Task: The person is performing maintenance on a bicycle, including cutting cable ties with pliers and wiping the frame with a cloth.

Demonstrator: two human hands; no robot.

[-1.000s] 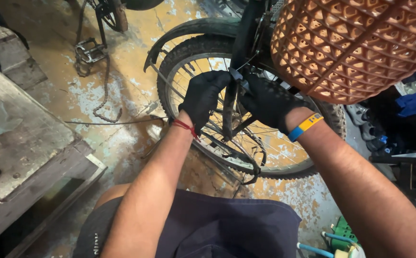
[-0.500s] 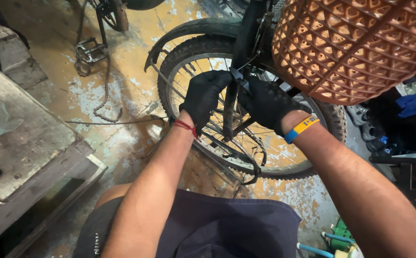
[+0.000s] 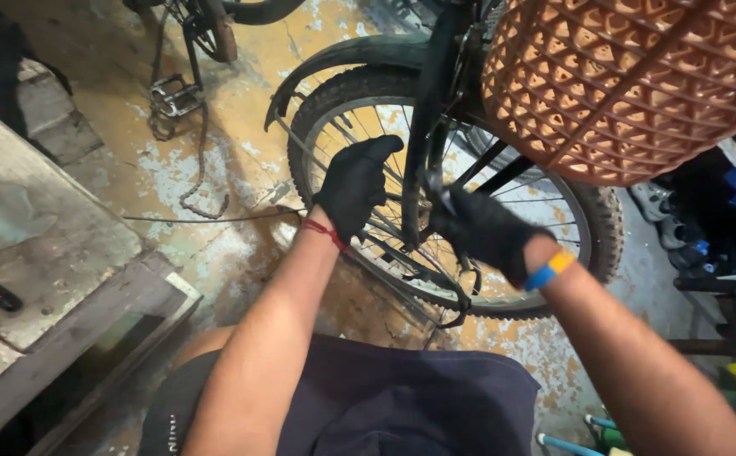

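Both my hands are in black gloves and close in on the front wheel [image 3: 469, 211] of a bicycle that stands on the stained, paint-flaked concrete floor [image 3: 241, 194].

My left hand [image 3: 355, 186] is just to the left of the dark fork blade [image 3: 423, 143] that runs down over the wheel. Its fingers are curled loosely, fingertips up near the tyre and the spokes, and a red string sits round that wrist. I cannot tell whether it actually grips a spoke or only rests against the wheel.

My right hand [image 3: 482, 232] is just on the other side of the fork blade, lower down, closed round something small and pale by the blade; the thing itself is too blurred and hidden for me to name. A blue and yellow band [image 3: 549, 270] circles that wrist.

Above the wheel curves a dark mudguard [image 3: 342, 59], and over the wheel's right part hangs an orange plastic basket [image 3: 630, 84] with a lattice pattern. Well left of the wheel a loose chain [image 3: 199, 160] lies on the floor below a pedal [image 3: 173, 93] of another bicycle. Farther left still stands a worn grey bench top [image 3: 38, 253]. My dark shorts fill the bottom of the view, below the wheel.
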